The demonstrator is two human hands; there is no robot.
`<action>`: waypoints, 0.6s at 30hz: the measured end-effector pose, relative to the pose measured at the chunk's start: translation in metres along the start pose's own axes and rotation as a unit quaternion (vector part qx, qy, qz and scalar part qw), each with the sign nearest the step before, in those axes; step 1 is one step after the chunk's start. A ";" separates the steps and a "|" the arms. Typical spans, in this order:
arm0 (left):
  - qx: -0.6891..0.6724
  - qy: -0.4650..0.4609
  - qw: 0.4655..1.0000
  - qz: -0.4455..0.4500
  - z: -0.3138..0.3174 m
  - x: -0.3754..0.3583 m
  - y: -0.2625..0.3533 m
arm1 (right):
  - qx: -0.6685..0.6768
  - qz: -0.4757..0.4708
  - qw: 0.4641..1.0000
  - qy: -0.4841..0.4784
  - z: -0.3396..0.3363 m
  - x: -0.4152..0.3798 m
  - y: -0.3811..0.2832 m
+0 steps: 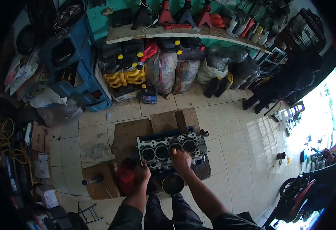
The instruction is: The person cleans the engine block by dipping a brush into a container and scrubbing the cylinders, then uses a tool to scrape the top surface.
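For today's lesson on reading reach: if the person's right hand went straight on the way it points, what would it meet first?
The right hand already rests on the engine block, pointing away from the person. Going straight on, it would probably cross the block's middle cylinder bore; depth is unclear.

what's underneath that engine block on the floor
The engine block sits on a dark blue tray laid over brown boards on the tiles. Whatever lies directly beneath the block is covered.
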State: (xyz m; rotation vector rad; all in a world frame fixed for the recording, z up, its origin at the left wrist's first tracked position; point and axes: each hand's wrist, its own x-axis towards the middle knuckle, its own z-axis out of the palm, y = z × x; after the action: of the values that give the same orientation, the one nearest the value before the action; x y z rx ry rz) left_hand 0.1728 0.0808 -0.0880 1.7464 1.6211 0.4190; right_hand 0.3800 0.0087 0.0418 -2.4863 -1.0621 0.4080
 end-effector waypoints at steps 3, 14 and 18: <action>-0.027 0.035 0.998 0.034 0.001 -0.001 0.001 | -0.017 0.024 0.992 -0.119 -0.010 0.013 0.011; -0.019 -0.006 1.000 0.016 0.006 0.004 -0.011 | -0.007 -0.020 0.999 -0.032 -0.013 0.012 0.029; -0.009 -0.006 1.000 -0.003 0.003 0.002 -0.004 | -0.025 -0.002 0.999 0.025 0.001 0.007 0.015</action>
State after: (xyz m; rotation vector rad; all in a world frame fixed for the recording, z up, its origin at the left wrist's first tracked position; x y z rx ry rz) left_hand 0.1720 0.0823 -0.0935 1.7266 1.6082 0.4187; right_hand 0.3931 0.0046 0.0329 -2.5232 -1.0705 0.3202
